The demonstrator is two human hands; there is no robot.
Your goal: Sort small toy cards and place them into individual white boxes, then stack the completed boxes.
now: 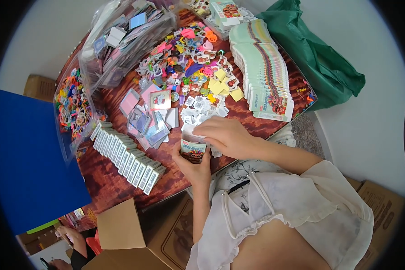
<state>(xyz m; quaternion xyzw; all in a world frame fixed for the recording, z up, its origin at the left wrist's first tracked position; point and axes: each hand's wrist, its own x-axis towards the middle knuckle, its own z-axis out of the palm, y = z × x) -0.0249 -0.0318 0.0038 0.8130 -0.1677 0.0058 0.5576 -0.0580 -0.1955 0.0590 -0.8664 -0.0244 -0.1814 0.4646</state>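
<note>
My left hand (194,168) grips a small mint-green printed carton (192,151) upright near the table's front edge, thumb and fingers on its two sides. At the carton's open top is my right hand (225,137), fingers bent and closed over the mouth. What those fingers pinch is hidden. Just beyond them lies a heap of small white slips (201,109), with yellow folded slips (221,83) farther back. Left of the carton are loose picture cards (158,128) in pink, blue and white. A row of closed cartons (127,157) stands at the left front.
Colourful small toys (180,58) are piled mid-table. Flattened cartons (263,67) lie fanned at right, beside a green bag (321,63). Clear bins hold cards (121,45) and trinkets (72,105). An open cardboard box (121,225) stands below the front edge; another person's hand (67,232) is at lower left.
</note>
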